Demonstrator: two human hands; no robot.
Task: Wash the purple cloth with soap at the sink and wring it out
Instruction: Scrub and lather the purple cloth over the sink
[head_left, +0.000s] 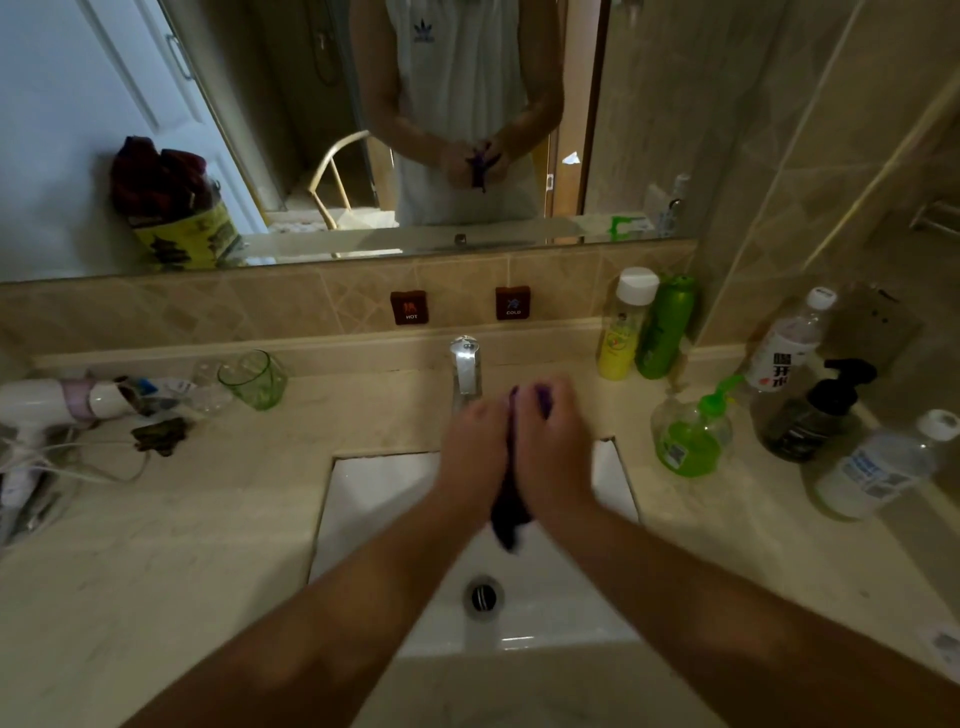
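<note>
Both hands, left hand (475, 447) and right hand (550, 441), grip the purple cloth (511, 512) between curled fingers; soft, probably wet and slippery, it hangs below them, best held near both ends.

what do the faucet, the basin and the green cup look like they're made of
Faucet: likely chromed metal, since it is silvery with bright highlights.
Basin: looks like glazed white ceramic, smooth and glossy, with a light reflection near the drain.
Green cup: clear tinted glass or plastic; the counter shows through it, but the picture cannot settle which.
</note>
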